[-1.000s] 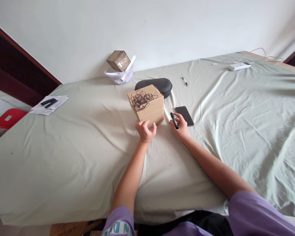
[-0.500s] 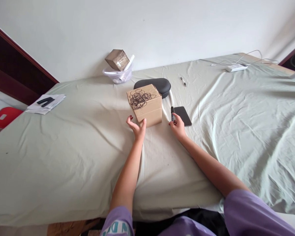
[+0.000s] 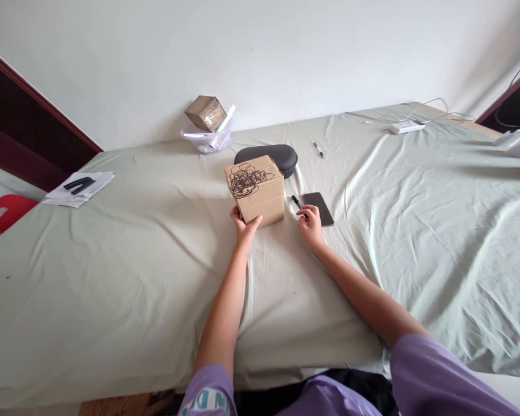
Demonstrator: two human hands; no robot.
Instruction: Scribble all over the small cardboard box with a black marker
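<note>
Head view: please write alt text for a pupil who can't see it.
The left hand clasps a scribbled-on cardboard box; the right hand holds a marker. A black case sits behind the box on a cloth-covered table.

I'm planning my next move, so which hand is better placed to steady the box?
Probably the left hand: its thumb and fingers are already at the near left corner of the box. The right hand holds a pen, apart from the box.
</note>
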